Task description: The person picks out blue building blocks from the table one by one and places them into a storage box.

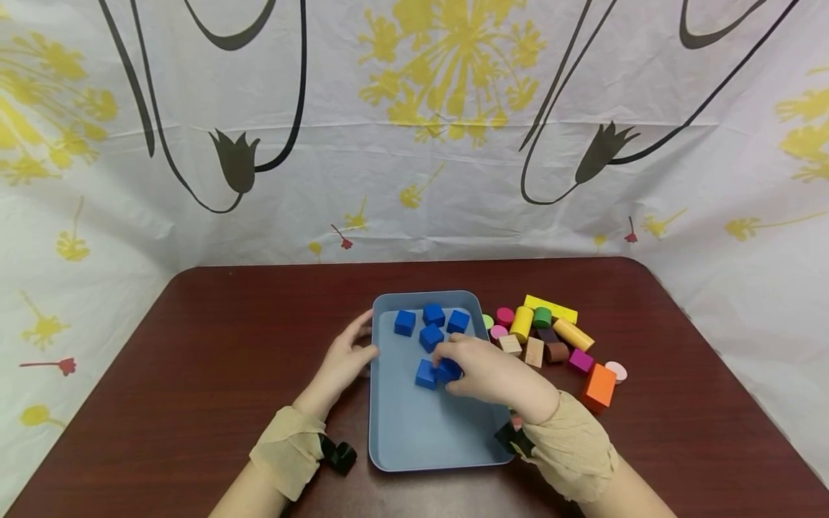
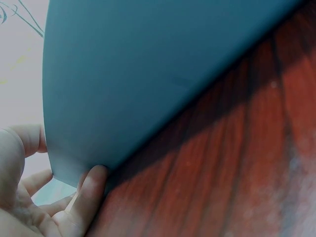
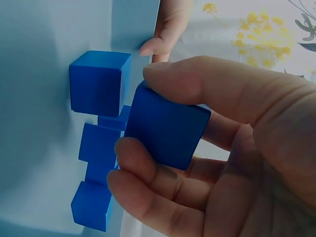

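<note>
A grey-blue rectangular tray lies on the table with several blue cubes in it. My right hand is over the tray's right half and pinches one blue cube between thumb and fingers. Beside that cube is another blue cube, standing on the tray floor. Farther up the tray are more blue cubes, among them a near one and a left one. My left hand grips the tray's left side, its thumb at the rim and fingers along the outer wall.
To the tray's right lies a pile of mixed blocks: a yellow bar, a yellow cylinder, an orange block, a magenta cube and others. My right forearm partly covers some. Behind the dark red table hangs a patterned white cloth.
</note>
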Motion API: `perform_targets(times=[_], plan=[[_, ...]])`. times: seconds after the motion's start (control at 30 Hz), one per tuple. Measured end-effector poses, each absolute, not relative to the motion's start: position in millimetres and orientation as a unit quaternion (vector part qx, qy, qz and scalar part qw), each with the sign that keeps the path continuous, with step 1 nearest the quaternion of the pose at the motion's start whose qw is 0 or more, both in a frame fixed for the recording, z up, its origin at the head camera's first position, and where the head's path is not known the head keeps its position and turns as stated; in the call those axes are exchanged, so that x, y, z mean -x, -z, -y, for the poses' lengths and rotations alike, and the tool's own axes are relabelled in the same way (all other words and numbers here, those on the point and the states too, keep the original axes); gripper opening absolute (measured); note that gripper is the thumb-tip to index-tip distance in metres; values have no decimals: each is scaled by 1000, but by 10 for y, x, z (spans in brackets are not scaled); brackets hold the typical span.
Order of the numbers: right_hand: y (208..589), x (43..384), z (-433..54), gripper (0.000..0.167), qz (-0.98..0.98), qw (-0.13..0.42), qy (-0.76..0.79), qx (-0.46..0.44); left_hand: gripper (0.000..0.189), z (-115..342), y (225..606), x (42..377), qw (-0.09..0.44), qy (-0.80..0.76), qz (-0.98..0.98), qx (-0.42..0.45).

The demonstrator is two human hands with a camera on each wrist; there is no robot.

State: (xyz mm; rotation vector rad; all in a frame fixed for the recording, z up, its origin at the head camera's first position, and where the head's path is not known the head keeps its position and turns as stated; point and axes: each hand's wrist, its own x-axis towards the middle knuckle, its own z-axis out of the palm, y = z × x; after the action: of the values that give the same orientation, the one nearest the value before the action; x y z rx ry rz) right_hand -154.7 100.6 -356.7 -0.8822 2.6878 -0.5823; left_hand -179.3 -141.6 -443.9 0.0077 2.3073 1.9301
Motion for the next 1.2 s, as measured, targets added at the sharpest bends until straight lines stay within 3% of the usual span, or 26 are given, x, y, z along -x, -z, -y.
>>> perform_targets(times=[0.57,1.2], plan=[[3605,1567,-1005,18,-918,167,189,305,72,1417,4446,1786,68,-644,-762,-4],[3745,1610,-946,21,-928,172,173,280,72,1423,4446,1799,68,-641,-764,-4]])
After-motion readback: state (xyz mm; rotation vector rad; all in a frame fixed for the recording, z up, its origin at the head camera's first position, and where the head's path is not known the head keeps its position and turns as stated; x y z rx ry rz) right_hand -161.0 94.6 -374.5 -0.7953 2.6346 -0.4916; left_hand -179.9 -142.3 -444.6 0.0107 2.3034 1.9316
